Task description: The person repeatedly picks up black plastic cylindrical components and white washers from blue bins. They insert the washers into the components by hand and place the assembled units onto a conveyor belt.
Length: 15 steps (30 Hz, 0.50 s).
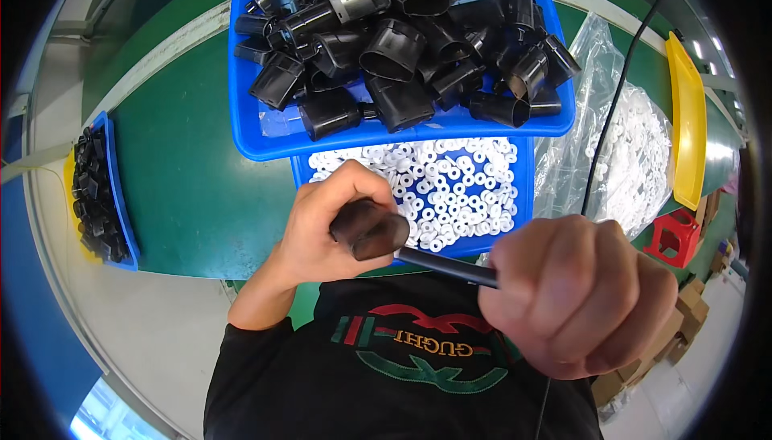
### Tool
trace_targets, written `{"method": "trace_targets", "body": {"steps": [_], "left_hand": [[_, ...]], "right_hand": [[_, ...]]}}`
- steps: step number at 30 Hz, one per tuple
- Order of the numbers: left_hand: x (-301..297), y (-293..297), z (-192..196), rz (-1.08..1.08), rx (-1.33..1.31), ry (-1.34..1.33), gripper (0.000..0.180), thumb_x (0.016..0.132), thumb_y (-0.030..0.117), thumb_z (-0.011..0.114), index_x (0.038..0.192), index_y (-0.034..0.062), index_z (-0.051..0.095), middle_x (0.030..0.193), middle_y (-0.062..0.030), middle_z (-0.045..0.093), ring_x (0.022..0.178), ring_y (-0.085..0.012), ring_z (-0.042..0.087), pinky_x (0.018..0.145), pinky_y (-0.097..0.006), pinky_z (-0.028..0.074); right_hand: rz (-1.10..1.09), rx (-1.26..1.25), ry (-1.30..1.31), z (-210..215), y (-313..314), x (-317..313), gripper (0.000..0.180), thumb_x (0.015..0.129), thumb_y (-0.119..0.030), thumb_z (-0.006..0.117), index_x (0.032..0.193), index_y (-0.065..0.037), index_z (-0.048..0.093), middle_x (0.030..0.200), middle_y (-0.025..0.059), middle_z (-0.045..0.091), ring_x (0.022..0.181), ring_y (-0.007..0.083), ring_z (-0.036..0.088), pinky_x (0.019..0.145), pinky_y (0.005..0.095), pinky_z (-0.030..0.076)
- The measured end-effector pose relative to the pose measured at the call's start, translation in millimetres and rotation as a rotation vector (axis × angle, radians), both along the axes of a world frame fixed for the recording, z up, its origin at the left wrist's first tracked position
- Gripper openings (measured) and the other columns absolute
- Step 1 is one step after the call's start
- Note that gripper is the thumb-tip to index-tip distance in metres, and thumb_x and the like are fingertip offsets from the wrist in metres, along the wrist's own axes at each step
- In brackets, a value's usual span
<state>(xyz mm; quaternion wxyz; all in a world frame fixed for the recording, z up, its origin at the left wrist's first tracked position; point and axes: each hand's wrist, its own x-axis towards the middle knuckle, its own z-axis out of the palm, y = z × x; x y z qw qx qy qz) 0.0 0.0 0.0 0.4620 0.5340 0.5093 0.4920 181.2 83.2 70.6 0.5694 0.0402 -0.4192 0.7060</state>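
Observation:
My left hand (pixel 308 227) is closed round a black hollow plastic part (pixel 371 235), its rounded open end turned toward the right. A slim dark rod (pixel 450 266) is gripped in my right fist (pixel 583 299), which is slightly blurred. The rod's tip meets the plastic part, or passes just beside it; which one I cannot tell. Whatever the right fingers cover of the rod is hidden. Just beyond my hands lies a blue tray (pixel 524 187) of small white ring washers (pixel 458 191). Both hands are held above the near edge of the table.
A blue bin (pixel 273 149) heaped with similar black parts (pixel 394 46) overhangs the washer tray. On the green table (pixel 201 158), another blue bin (pixel 121 199) of black parts stands left. To the right are a plastic bag of white pieces (pixel 635 150), a hanging black cable (pixel 615 102), a yellow tray (pixel 686 118) and a red stool (pixel 672 237).

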Motion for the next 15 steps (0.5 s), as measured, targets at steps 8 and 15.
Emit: {"method": "trace_targets", "body": {"steps": [8, 15], "left_hand": [[2.1, 0.6, 2.3, -0.070, 0.032, -0.053, 0.040, 0.060, 0.001, 0.083, 0.089, 0.0055, 0.056, 0.073, -0.0037, 0.061, 0.063, -0.0129, 0.060, 0.058, -0.024, 0.044], [3.5, 1.5, 3.8, -0.098, 0.019, -0.001, 0.041, 0.057, 0.001, 0.083, 0.089, 0.0053, 0.057, 0.074, -0.0037, 0.060, 0.064, -0.0141, 0.061, 0.059, -0.026, 0.045]], "right_hand": [[0.142, 0.054, -0.282, -6.6, 3.0, -6.4, 0.024, 0.077, 0.007, 0.069, 0.075, -0.008, 0.052, 0.064, 0.0029, 0.056, 0.051, 0.0124, 0.043, 0.041, 0.0257, 0.027], [0.118, -0.013, -0.288, -13.2, -5.7, -11.0, 0.023, 0.074, 0.010, 0.069, 0.072, -0.008, 0.055, 0.060, 0.0018, 0.054, 0.048, 0.0110, 0.041, 0.041, 0.0256, 0.025]]}}
